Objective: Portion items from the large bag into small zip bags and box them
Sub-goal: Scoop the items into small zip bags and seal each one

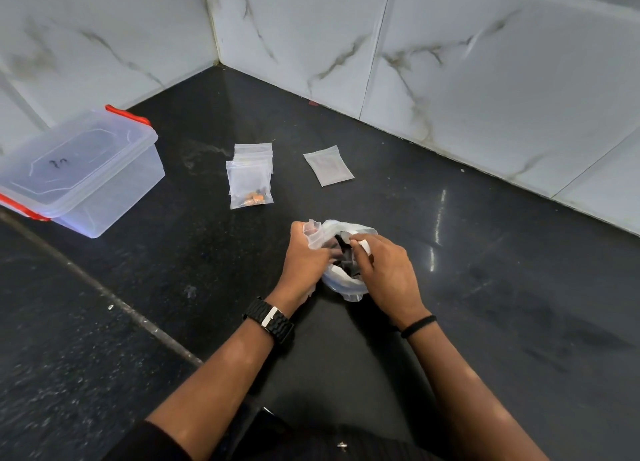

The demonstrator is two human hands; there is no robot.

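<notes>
A crumpled clear large bag (346, 284) with dark items inside sits on the black counter between my hands. My left hand (304, 259) grips the bag's left rim together with a small clear zip bag (313, 233). My right hand (384, 266) has its fingers curled at the bag's mouth, pinching something small; what it is stays unclear. One filled small zip bag (250, 185) with orange and dark pieces lies on a stack of empty zip bags (253, 150). Another small zip bag (328, 165) lies flat to the right.
A clear plastic box (90, 183) with a lid and red clips stands at the far left of the counter (485, 252). White marble-tiled walls (450, 62) close the corner behind. A seam runs across the counter on the left.
</notes>
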